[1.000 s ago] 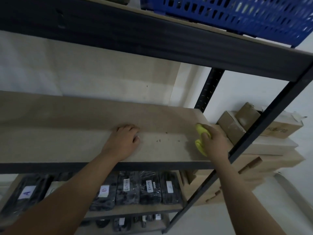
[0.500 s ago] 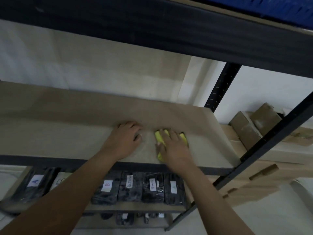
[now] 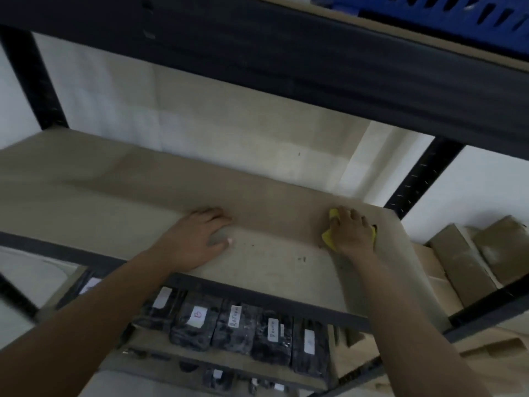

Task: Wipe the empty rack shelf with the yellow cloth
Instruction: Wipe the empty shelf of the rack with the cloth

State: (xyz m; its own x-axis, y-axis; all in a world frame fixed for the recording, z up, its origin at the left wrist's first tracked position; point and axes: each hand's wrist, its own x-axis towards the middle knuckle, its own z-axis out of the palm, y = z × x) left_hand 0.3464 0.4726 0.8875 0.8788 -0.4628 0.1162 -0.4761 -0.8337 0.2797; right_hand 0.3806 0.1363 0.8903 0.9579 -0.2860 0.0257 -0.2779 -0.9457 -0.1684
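Since half a second ago, right hand (image 3: 353,234) and cloth (image 3: 327,239) are sitting farther right, at the shelf's (image 3: 120,196) right end, right of frame centre, fingers curling onto the cloth and pressing it down. Left hand (image 3: 197,239) is resting flat at centre, fingers loosely bent, gripping nothing.

Viewpoint: head-worn, one wide-angle view only.
Direction: forward and down onto the rack shelf (image 3: 120,202), slightly tilted.
Nearness: arm's reach, both forearms entering from below.
Upper edge: underside of the next shelf (image 3: 315,61).
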